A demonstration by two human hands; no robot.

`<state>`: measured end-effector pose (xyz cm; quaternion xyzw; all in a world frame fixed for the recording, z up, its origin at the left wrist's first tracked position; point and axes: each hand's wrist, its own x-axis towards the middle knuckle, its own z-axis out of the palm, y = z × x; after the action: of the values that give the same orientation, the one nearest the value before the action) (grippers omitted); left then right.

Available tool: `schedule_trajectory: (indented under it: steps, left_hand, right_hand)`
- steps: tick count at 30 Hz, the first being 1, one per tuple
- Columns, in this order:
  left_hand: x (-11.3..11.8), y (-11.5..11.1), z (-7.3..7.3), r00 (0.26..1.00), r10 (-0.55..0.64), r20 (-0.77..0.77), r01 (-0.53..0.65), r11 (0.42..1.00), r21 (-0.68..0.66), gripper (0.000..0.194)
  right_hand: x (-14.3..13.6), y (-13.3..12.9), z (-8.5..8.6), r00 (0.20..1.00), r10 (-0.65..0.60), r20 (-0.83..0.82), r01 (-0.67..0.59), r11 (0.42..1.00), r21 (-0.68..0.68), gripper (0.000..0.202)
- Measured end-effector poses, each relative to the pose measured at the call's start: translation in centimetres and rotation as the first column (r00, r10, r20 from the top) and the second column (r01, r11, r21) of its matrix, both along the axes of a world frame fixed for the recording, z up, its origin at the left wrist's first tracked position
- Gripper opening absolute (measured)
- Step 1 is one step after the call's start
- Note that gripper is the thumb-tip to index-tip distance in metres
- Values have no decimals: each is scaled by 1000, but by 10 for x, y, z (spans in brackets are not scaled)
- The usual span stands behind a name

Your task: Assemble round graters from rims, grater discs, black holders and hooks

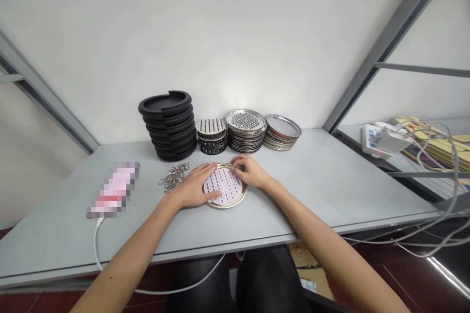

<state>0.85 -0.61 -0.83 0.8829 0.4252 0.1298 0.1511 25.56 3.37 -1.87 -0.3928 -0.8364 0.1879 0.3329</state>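
A round, shallow metal tray [235, 202] lies on the table in front of me, with a pale disc [228, 187] inside its rim. Rows of small dark and shiny marks or pieces cover the disc; they are too small to name. Over the tray's left side rests my left hand [194, 186], fingers stretched toward the far rim and thumb on the disc. My right hand [251, 172] is at the far right rim, its fingers curled and pinched together; whatever is between them is hidden. Just left of my left hand is a loose pile of metal rings [172, 179].
Along the wall stand a tall stack of notched black round holders [171, 129], a short stack of patterned discs [211, 129], and stacks of metal trays [245, 132] and round lids [282, 129]. A phone [113, 190] with a white cable lies left. Cables [453, 176] hang right.
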Motion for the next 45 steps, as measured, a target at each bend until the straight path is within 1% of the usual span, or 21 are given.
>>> schedule_trajectory:
  steps: [6,12,17,21,25,29,33,36,39,42,45]
  left_hand:
    - [1,-3,3,1000,0,8,0,1000,-4,88]
    - [2,-4,6,1000,-31,-2,31,999,-42,97]
    - [3,-5,10,999,-54,-7,54,998,-33,105]
    - [4,-7,13,999,-21,-28,20,999,-47,107]
    - [3,-6,11,1000,-10,-27,9,999,-45,110]
    - [3,-5,7,1000,-24,-1,23,999,-33,109]
    - [2,-4,5,1000,-7,14,8,999,-46,107]
    - [1,-3,3,1000,16,25,-15,999,-52,105]
    - [1,-1,0,999,34,42,-32,999,-42,95]
    - [1,1,-1,998,46,46,-46,999,-9,79]
    - [1,0,-1,997,65,40,-66,998,2,70]
  right_hand:
    - [2,-1,3,998,58,3,-57,998,-26,9]
    - [6,2,1,995,101,13,-101,993,-59,9]
    - [6,1,3,993,115,32,-113,991,-76,8]
    - [6,0,3,992,121,40,-118,990,-72,8]
    - [6,-1,3,991,123,53,-119,991,-60,8]
    - [5,-3,4,990,120,69,-118,992,-34,9]
    - [5,-4,3,992,104,68,-103,994,-27,9]
    - [6,-1,0,995,73,61,-73,997,-5,7]
    - [8,2,0,1000,11,17,-11,999,42,7]
    - [10,2,4,991,-57,-119,71,991,114,10]
    - [13,-1,11,954,-137,-266,200,953,226,16]
